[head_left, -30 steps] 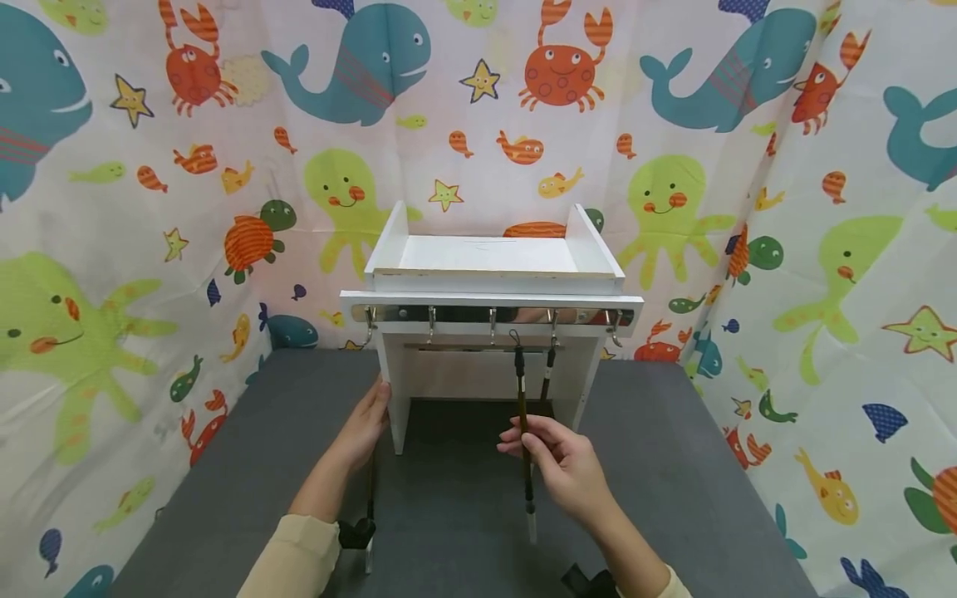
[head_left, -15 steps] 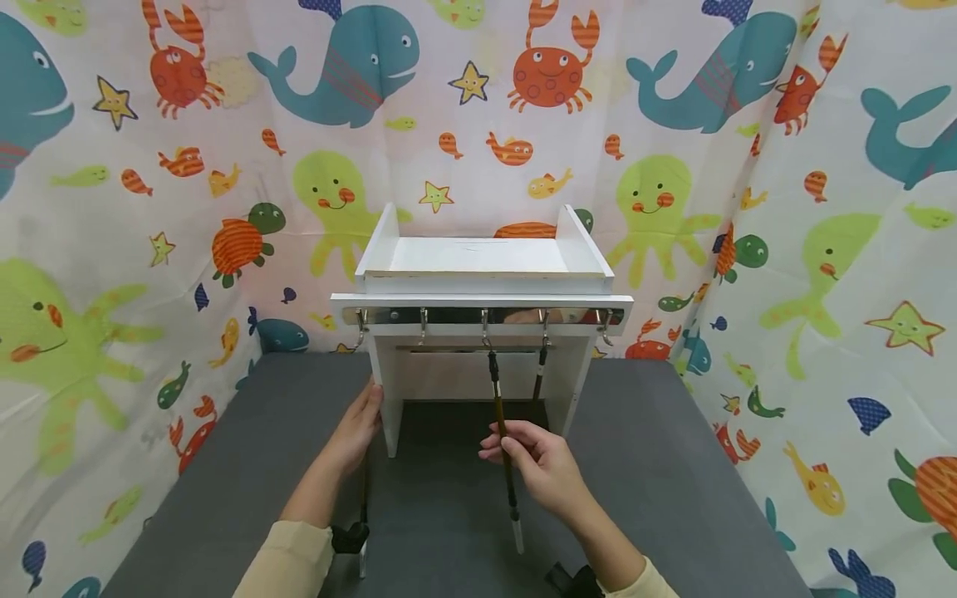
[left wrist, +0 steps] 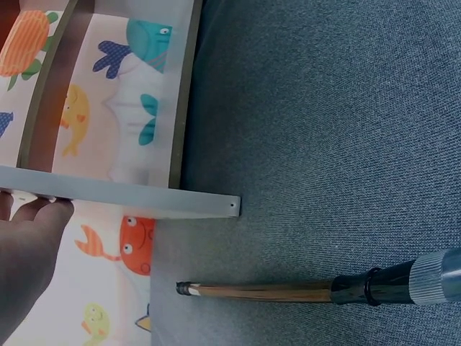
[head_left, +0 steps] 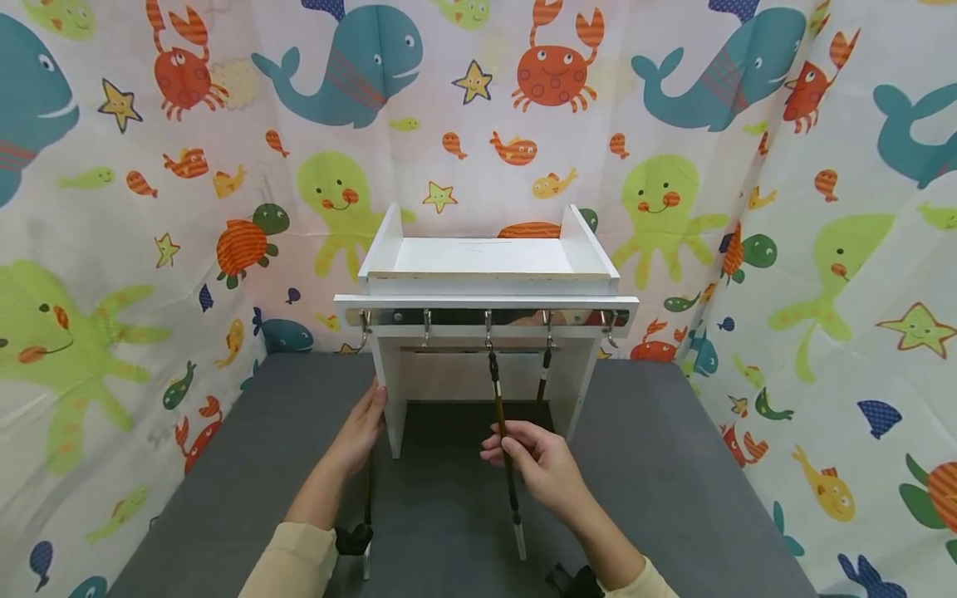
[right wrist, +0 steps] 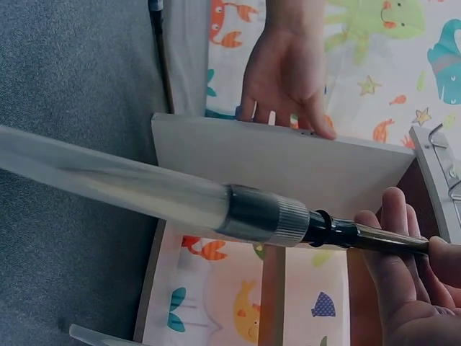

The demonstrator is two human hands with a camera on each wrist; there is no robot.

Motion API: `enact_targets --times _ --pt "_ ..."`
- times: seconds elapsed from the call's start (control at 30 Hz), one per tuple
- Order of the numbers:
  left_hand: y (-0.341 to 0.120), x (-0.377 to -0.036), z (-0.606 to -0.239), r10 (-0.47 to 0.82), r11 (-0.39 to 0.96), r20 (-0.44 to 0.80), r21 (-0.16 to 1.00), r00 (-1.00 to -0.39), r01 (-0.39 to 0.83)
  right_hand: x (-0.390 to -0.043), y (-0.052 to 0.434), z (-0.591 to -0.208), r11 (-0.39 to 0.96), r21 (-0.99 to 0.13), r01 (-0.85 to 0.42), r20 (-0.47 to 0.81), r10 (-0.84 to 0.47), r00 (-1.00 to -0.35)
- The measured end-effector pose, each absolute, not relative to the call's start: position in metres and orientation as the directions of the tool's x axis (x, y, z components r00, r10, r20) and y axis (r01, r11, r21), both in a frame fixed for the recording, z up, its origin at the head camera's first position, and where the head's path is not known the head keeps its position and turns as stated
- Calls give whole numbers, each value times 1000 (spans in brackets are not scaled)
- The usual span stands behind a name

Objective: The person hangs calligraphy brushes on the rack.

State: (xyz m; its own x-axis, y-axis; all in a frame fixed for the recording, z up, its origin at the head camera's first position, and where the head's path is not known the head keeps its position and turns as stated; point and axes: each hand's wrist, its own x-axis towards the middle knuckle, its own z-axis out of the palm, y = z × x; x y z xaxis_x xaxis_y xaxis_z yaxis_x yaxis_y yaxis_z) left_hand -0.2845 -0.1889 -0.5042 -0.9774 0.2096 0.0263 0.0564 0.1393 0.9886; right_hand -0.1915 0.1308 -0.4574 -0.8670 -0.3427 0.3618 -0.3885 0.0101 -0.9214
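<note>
My right hand [head_left: 542, 465] pinches the dark handle of a calligraphy brush [head_left: 499, 407] between thumb and fingers. The brush points down, its tip in a clear plastic cap [right wrist: 144, 187]. Its top loop is right at the middle hook [head_left: 488, 328] of a white shelf [head_left: 486, 285]. With extended fingers, my left hand [head_left: 359, 436] rests against the shelf's left side panel [left wrist: 122, 193]. A second brush [head_left: 543, 374] hangs from the hook to the right of the middle one. A third brush [left wrist: 266, 291] lies on the table, left of the shelf.
The shelf stands on a grey cloth-covered table [head_left: 658, 473]. Several metal hooks line its front rail. A curtain [head_left: 463, 124] printed with sea animals closes off the back and sides. Black camera straps [head_left: 353, 538] sit at the wrists.
My right hand has moved slightly left, bringing the brush's loop from right of the middle hook to that hook. The left hand has stayed on the side panel.
</note>
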Motion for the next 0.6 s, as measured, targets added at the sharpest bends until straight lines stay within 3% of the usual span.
enact_targets --times 0.33,0.6 --pt "-188 -283 -502 216 151 27 987 -976 61 -204 129 -464 44 -915 -400 365 -328 -871" --pt "-188 -284 -504 223 150 64 984 -973 99 -214 124 -470 284 -840 -463 393 -269 -879"
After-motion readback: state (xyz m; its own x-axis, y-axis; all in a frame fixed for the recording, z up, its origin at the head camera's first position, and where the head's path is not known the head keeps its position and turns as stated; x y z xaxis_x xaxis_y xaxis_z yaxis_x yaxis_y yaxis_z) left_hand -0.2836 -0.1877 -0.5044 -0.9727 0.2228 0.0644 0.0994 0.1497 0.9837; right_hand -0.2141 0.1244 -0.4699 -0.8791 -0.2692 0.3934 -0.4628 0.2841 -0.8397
